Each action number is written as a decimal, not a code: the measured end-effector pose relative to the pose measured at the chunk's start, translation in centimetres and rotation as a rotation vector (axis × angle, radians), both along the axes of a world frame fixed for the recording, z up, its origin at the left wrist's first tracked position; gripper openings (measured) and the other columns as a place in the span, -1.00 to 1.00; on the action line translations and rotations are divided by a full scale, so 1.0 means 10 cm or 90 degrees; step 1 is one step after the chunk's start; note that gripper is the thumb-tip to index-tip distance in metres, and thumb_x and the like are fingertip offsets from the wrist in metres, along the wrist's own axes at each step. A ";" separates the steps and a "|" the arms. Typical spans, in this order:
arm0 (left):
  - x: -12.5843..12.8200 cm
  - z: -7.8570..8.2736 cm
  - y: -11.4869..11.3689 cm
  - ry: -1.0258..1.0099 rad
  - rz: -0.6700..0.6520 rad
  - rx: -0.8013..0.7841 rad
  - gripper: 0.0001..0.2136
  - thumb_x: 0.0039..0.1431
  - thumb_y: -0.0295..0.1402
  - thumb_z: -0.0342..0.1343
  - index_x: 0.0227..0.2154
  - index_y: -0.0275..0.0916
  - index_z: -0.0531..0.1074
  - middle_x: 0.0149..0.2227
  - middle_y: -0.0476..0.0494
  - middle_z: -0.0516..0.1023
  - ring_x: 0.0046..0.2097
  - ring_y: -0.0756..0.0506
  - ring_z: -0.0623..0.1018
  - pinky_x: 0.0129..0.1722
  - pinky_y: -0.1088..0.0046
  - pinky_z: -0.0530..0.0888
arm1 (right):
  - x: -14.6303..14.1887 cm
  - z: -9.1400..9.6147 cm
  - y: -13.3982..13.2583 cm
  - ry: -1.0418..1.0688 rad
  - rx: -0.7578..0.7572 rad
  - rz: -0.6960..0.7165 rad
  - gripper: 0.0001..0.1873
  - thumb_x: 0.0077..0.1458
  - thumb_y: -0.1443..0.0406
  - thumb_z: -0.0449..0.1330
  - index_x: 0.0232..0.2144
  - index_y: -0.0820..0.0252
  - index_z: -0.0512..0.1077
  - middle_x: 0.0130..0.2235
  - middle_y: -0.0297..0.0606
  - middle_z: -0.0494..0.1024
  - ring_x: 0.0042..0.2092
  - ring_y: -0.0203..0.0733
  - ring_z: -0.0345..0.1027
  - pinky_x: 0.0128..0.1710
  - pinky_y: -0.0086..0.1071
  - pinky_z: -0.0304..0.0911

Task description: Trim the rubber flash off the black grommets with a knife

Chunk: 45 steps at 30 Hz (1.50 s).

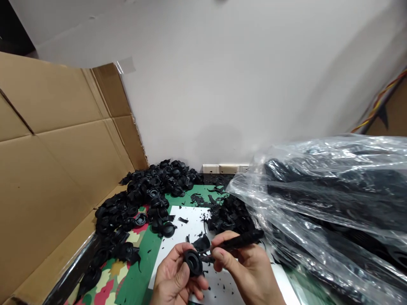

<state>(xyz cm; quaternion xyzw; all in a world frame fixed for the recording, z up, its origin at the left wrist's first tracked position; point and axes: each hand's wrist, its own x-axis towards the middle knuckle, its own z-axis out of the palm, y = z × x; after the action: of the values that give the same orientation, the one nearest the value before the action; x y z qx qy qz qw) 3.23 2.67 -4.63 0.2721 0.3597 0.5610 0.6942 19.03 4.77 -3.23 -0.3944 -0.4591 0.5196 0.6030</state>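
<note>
Low in the middle of the view, my left hand [173, 275] is closed round a black ribbed rubber part [193, 263], its round opening facing up toward me. My right hand [248, 269] grips a dark, pen-like tool [242, 240] between thumb and fingers. Its thin end points left at the rubber part; whether it touches is unclear. A loose black flap [202, 242] shows just behind the part, and I cannot tell if it is joined to it. Under both hands lies a white sheet [173, 216] sprinkled with black scraps.
Many similar black rubber parts [155, 186] are heaped at the left and back. Black trimmings [230, 214] pile up behind my right hand. A clear plastic bag [318, 190] of black parts fills the right side. Cardboard [57, 148] stands on the left, against a white wall [222, 84].
</note>
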 end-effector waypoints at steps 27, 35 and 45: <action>-0.07 0.12 0.03 0.015 0.096 -0.017 -0.73 -0.20 -0.38 0.41 -0.36 -0.30 0.56 -0.55 -0.12 0.58 -0.52 -0.05 0.57 -0.60 0.58 0.46 | 0.12 0.01 0.07 -0.013 -0.067 0.129 -0.68 -0.09 0.08 0.31 -0.47 0.25 0.45 -0.65 -0.39 0.41 -0.58 -0.30 0.25 -0.51 -0.42 0.15; 0.02 0.03 0.03 0.001 0.048 -0.013 -0.72 -0.23 -0.33 0.42 -0.36 -0.24 0.59 -0.49 -0.09 0.59 -0.54 -0.01 0.56 -0.65 0.63 0.42 | 0.03 0.06 -0.03 0.122 -0.086 0.110 -0.64 -0.23 0.08 0.41 -0.50 0.26 0.50 -0.58 -0.35 0.44 -0.59 -0.32 0.29 -0.58 -0.45 0.17; 0.08 -0.01 0.02 0.044 0.070 0.000 -0.69 -0.25 -0.32 0.43 -0.36 -0.26 0.57 -0.47 -0.08 0.58 -0.54 -0.01 0.54 -0.65 0.62 0.41 | -0.07 0.06 -0.06 0.136 -0.089 0.097 -0.67 -0.21 0.09 0.40 -0.52 0.25 0.50 -0.62 -0.32 0.50 -0.62 -0.30 0.31 -0.61 -0.46 0.19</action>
<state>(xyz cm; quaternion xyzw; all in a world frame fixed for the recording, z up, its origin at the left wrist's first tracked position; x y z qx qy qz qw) 4.00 2.87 -4.72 0.2709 0.3976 0.5884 0.6498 18.36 4.13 -2.67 -0.3417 -0.3834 0.6338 0.5784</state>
